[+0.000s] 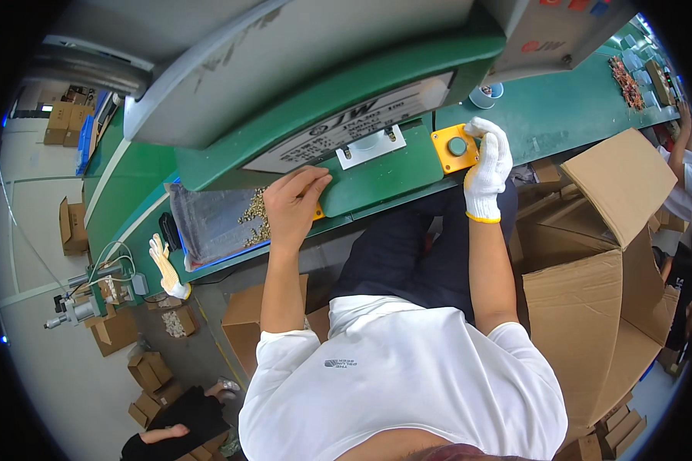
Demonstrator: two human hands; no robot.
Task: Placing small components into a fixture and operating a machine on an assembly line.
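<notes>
My bare left hand is at the front of the green machine, with thumb and fingertips pressed together near its lower edge. Anything pinched in them is too small to make out. My right hand, in a white knitted glove with a yellow cuff, is curled against the right edge of a yellow push-button box. The box's round green button is uncovered. Between my hands, a metal plate is on the green work surface. Left of my left hand, small brass-coloured parts lie in a shallow blue-edged tray.
A spare glove hangs at the bench edge beside the tray. A small light-blue cup stands behind the button box. Large open cartons crowd my right side; another carton is below on my left. Other people are at the edges.
</notes>
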